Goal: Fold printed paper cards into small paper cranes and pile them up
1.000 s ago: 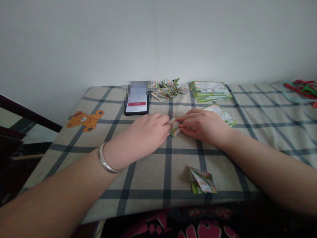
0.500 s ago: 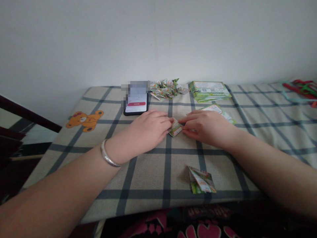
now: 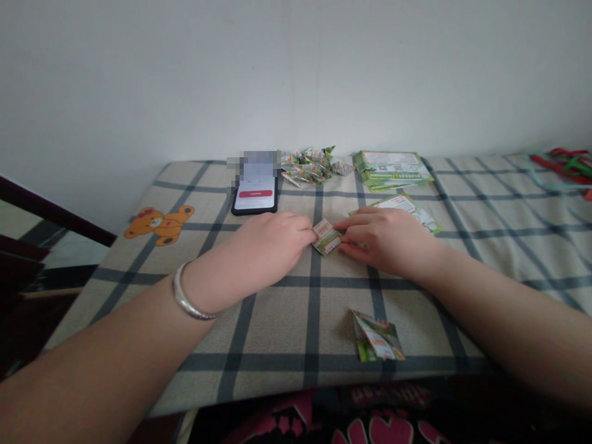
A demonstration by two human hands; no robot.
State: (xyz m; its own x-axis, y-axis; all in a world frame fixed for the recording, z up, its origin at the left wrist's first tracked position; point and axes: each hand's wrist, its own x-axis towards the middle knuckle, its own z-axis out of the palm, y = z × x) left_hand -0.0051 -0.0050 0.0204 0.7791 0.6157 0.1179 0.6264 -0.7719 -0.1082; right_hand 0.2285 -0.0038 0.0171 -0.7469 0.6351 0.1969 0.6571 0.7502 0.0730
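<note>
Your left hand and right hand are both pinched nearly closed on the little folded paper, which sits on the checked cloth between them. Keep it pinned flat and press the crease slowly so it doesn't skew. Compared with half a second back, the paper lies flatter and your left wrist sits further back.

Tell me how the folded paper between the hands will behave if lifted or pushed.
Probably very light: the left hand and right hand hold the folded paper by fingertips alone. Its stacked folds likely keep it stiff. On the checked cloth it should drag, not roll.
</note>
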